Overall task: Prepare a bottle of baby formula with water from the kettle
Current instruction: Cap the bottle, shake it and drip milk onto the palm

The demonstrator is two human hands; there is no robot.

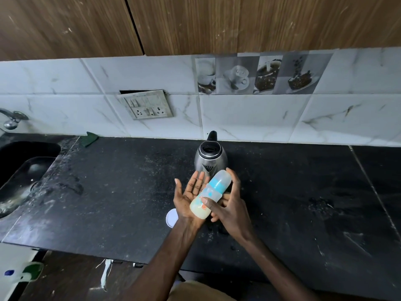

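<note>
Two hands were on the baby bottle (pixel 213 187), above the black counter (pixel 121 192) and just in front of the kettle (pixel 210 157).

Left hand (pixel 191 196): palm up, fingers straight and slightly spread, nothing curled. The bottle lay across my palm and the base of my fingers.

Right hand (pixel 232 205): it came in from the other side, thumb (pixel 209 203) bent over the top of the bottle's lower half, fingers curving round the far side up toward the cap end. The bottle was sandwiched between the two hands.

Bottle: tilted, capped end pointing away from me and up to the right, base toward my left wrist. It had a clear dome cap, a blue band at the middle and orange print low down. Pale milky liquid sat pooled in the base end. It was off the counter and not touching the kettle.

Kettle: steel body, black lid and handle, upright on the counter near the tiled wall, spout side facing me.

Also noted: a white round disc (pixel 171 218) flat on the counter, partly under my left wrist; I could not tell what it was. The sink (pixel 21 170) and tap (pixel 12 120) were far left. A green pad (pixel 90 139) lay at the foot of the wall. A switch plate (pixel 149 106) on the tiles hung slightly askew.
</note>
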